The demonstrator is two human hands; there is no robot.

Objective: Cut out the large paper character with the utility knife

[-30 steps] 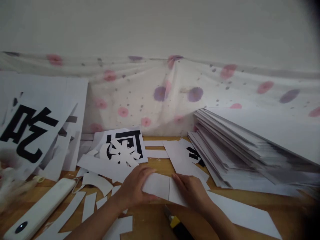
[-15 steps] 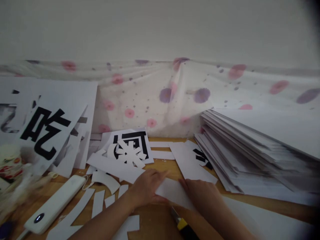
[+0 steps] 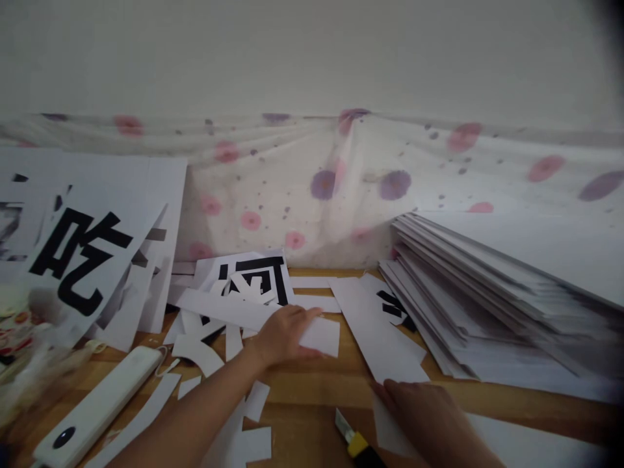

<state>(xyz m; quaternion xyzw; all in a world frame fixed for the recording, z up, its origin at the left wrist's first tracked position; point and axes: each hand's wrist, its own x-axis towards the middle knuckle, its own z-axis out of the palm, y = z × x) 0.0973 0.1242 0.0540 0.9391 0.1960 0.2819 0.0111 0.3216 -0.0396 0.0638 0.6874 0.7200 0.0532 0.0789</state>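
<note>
My left hand [image 3: 287, 335] is closed around a long white paper strip [image 3: 219, 309], whose short end sticks out past the thumb and fingers. The strip's far part lies across cut-out white paper shapes [image 3: 251, 286] and a sheet with a black character [image 3: 263, 263]. Lower right, my right hand [image 3: 424, 406] has its fingers bent over a white paper piece [image 3: 387, 432] close to the table; its fingertips are partly hidden. Between the hands, near the front edge, lies a yellow and black utility knife [image 3: 358, 445] with its blade out.
A tall stack of white sheets [image 3: 468, 305] stands right. Paper scraps [image 3: 256, 445] and a white power strip-like device [image 3: 97, 409] lie left. Sheets with black characters [image 3: 82, 260] lean at the back left. A flowered plastic sheet [image 3: 273, 188] covers the lower wall.
My hands have moved apart. The paper that spanned them now shows as two separate pieces, one at each hand. My right hand has come down and right; the left has shifted slightly left and up.
</note>
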